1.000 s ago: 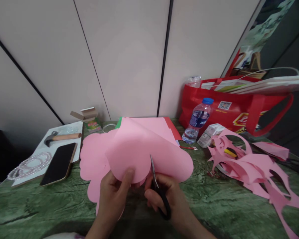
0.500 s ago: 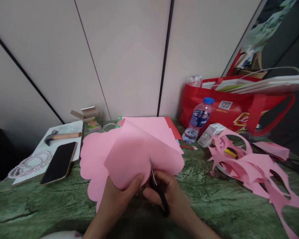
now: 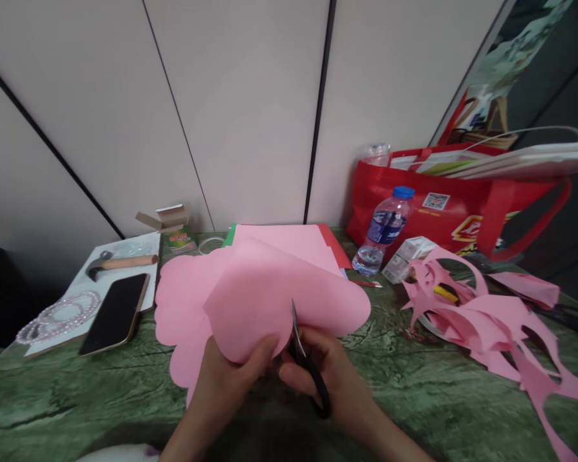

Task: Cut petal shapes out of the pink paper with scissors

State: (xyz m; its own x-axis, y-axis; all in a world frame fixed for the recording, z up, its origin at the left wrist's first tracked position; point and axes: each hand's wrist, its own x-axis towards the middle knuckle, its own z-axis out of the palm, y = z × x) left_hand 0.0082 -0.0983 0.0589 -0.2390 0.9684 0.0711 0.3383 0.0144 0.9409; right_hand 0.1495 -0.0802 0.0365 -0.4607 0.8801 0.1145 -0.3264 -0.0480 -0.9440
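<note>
Head view: from where I stand, the left hand [image 3: 241, 372] pinches the near edge of a pink sheet [image 3: 262, 289], thumb on top and the other fingers hidden underneath. The right hand [image 3: 330, 366] is closed around the scissors [image 3: 306, 362], and one slim blade lies over the paper, just beside that left thumb. I can't tell how far the blades are spread, since the lower one is out of sight.

The sheet bulges above the green table [image 3: 390, 372], partly over a scalloped pink shape [image 3: 180, 295] on its left. For a smooth edge, I'd say the left hand should turn the paper into the blades while the scissors stay pointing forward, with long, unhurried bites. The curl near the cut calls for a light pull to keep it flat, and the thumb is better kept clear of the blade's path. The pink scraps [image 3: 491, 321] heaped at the right lie well apart, so they shouldn't snag.
</note>
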